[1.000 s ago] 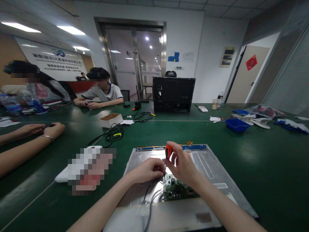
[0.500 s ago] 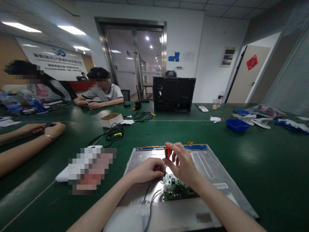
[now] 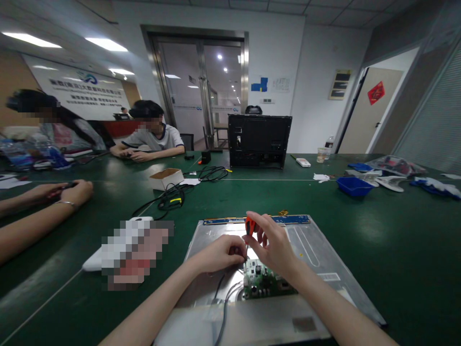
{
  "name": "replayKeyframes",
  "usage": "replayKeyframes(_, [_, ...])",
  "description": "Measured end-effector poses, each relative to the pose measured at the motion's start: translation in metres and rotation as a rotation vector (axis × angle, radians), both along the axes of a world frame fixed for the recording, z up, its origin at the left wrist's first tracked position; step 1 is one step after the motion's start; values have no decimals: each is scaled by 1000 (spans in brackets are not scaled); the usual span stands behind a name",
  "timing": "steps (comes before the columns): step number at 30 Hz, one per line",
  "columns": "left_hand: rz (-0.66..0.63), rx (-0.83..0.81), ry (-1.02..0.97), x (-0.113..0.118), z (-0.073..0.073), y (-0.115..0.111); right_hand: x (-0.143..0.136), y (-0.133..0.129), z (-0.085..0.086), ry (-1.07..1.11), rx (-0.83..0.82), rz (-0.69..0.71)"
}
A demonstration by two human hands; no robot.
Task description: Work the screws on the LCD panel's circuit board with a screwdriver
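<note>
An orange and black screwdriver stands nearly upright in my right hand, its handle between the thumb and fingers. Its shaft points down at the upper left corner of a green circuit board. Beside that corner, my left hand has its fingers curled together near the screwdriver's tip; what they pinch is hidden. Under both hands lies a flat silver metal panel, with a blue strip board along its far edge. Dark cables run from near the board's left side toward me.
Left of the panel lies a white device, partly blurred out. Beyond it are coiled black cables and a small open box. A blue tray sits far right; a black monitor stands at the back. Co-workers sit at left.
My hands and the screwdriver hold almost the same place; the screwdriver's handle has shifted very slightly. At far left, a co-worker's hands have moved a little leftward.
</note>
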State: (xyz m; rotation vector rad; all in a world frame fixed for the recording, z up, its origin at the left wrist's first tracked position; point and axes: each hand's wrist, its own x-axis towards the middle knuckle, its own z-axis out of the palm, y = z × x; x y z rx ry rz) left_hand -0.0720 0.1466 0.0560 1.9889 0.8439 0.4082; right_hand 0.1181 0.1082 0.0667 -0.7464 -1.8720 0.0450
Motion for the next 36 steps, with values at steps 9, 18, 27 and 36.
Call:
replayKeyframes(9, [0, 2, -8, 0, -1, 1, -1, 0, -1, 26, -32, 21])
replayKeyframes(18, [3, -5, -8, 0, -3, 1, -2, -1, -1, 37, -25, 30])
replayKeyframes(27, [1, -14, -5, -1, -4, 2, -2, -2, 2, 20, -3, 29])
replayKeyframes(36, [-3, -9, -6, -1, -4, 2, -2, -2, 0, 32, -13, 33])
